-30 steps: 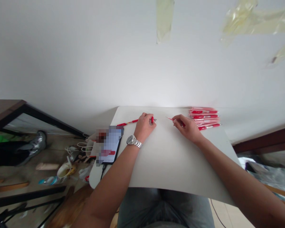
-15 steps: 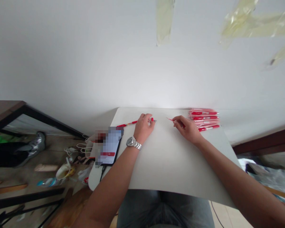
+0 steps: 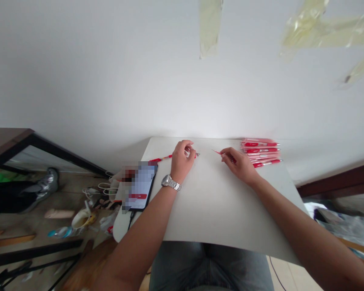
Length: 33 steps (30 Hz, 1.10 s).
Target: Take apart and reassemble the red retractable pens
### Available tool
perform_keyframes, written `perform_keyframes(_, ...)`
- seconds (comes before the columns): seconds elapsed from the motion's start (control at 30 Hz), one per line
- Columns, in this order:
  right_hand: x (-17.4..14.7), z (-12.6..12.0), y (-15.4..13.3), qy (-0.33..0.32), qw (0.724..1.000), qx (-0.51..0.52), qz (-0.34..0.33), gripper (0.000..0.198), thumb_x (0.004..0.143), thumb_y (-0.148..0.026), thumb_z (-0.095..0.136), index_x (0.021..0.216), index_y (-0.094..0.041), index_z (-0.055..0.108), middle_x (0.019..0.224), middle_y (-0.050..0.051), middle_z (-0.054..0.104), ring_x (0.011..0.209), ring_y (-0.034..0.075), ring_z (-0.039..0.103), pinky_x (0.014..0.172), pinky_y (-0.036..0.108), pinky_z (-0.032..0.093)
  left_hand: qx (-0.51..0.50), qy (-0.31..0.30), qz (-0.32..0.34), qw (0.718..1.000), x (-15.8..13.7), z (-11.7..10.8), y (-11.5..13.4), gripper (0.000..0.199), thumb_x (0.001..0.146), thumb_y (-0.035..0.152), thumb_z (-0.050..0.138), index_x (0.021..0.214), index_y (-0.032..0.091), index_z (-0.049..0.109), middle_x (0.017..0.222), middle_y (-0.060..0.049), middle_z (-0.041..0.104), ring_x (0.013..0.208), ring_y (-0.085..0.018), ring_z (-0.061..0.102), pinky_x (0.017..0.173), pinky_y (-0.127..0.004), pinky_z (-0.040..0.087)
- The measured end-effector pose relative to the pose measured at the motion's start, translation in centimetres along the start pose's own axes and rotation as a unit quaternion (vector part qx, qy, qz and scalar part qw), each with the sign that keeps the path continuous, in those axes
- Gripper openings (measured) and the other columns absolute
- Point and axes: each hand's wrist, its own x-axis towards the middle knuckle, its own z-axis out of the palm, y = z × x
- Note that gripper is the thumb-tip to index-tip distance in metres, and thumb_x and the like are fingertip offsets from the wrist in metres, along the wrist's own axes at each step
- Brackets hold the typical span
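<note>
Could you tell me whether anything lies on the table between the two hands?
Nothing visible does. Between the left hand with its red pen and the right hand with its thin red refill there is only bare white table.

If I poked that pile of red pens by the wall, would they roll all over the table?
Probably some would. The red pens look round and thin, lying loosely side by side on the smooth white table, so a poke could scatter them. Their clips might stop them rolling far. They look light, so they'd likely shift easily.
</note>
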Motion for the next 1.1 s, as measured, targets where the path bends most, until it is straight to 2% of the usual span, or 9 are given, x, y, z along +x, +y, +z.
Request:
perform_keyframes(0.17,-0.1,-0.1,-0.5,0.003,0.999,0.034,0.01,0.032,0.105,-0.05,0.05,0.112,-0.022,0.065,0.086,0.006,0.076,0.071,0.019,0.066,0.07,0.031,0.05,-0.189,-0.072,-0.036,0.979,-0.4,0.5,1.1,0.016,0.097,0.03,0.059,0.107,0.021,0.066,0.092,-0.004,0.066,0.083,-0.015,0.064,0.074,-0.027,0.052)
perform_keyframes(0.43,-0.2,-0.1,-1.1,0.006,0.996,0.088,0.008,0.03,0.105,-0.049,0.051,0.111,-0.022,0.064,0.085,0.004,0.075,0.069,0.017,0.063,0.067,0.029,0.048,-0.293,-0.171,-0.084,0.937,-1.4,1.8,2.5,0.022,0.094,0.038,0.067,0.103,0.018,0.067,0.087,-0.002,0.065,0.075,-0.012,0.06,0.071,-0.025,0.051)
perform_keyframes(0.67,-0.3,-0.1,-1.3,-0.031,0.995,0.094,-0.013,0.032,0.106,-0.048,0.049,0.119,-0.023,0.064,0.092,0.006,0.076,0.075,0.018,0.065,0.071,0.031,0.05,-0.341,-0.181,-0.11,0.916,-1.7,2.2,3.1,0.031,0.092,0.04,0.073,0.113,0.018,0.07,0.099,-0.007,0.072,0.084,-0.015,0.066,0.08,-0.029,0.055)
perform_keyframes(0.77,-0.2,-0.1,-1.4,-0.041,0.995,0.091,-0.022,0.031,0.106,-0.046,0.049,0.121,-0.023,0.063,0.091,0.005,0.075,0.075,0.018,0.065,0.071,0.031,0.05,-0.353,-0.175,-0.112,0.912,-1.7,2.3,3.0,0.029,0.093,0.041,0.073,0.11,0.018,0.072,0.102,-0.008,0.074,0.085,-0.015,0.068,0.083,-0.03,0.055)
perform_keyframes(1.1,-0.4,0.1,-1.8,-0.049,0.994,0.1,-0.021,0.034,0.107,-0.049,0.047,0.121,-0.023,0.064,0.094,0.006,0.076,0.072,0.017,0.064,0.069,0.03,0.051,-0.351,-0.165,-0.107,0.915,-1.7,2.4,2.5,0.032,0.092,0.046,0.073,0.11,0.019,0.077,0.102,-0.008,0.076,0.087,-0.016,0.068,0.086,-0.032,0.056)
